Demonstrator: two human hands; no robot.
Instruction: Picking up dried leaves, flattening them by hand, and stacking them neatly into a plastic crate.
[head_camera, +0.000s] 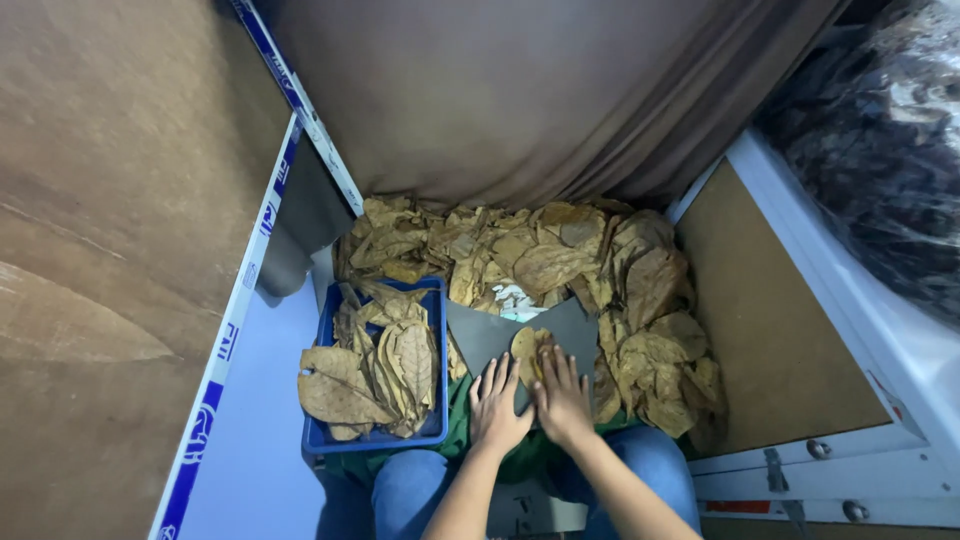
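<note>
Both hands lie flat, palms down, on a dark grey board (500, 335) that rests across the person's lap, on a bit of green cloth (455, 440). Left hand (497, 410) has fingers spread and straight, nothing clamped in its grip; it presses the board just left of a small stack of dried brown leaves (527, 345). Right hand (562, 398) also has fingers apart and extended, fingertips on the near edge of that same stack, pinning rather than pinching. So the leaves sit just beyond and partly under the right fingertips, and just right of the left fingertips, near the middle of the board. The leaves look very light, thin, dry and brittle; they likely crack if squeezed or bent, and slide easily on the smooth board. Best taken by the flat faces or by the stem end with a light touch, or pressed flat from above with open palms as here. Left of the board sits a blue tray (440, 330) holding flattened leaves stacked loosely, some overhanging its left rim. Behind and right of the board a big loose leaf heap (560, 255) curves round against a brown curtain (520, 90). Right of the board, beyond the heap, is a brown panel (770, 320) in a white frame.
</note>
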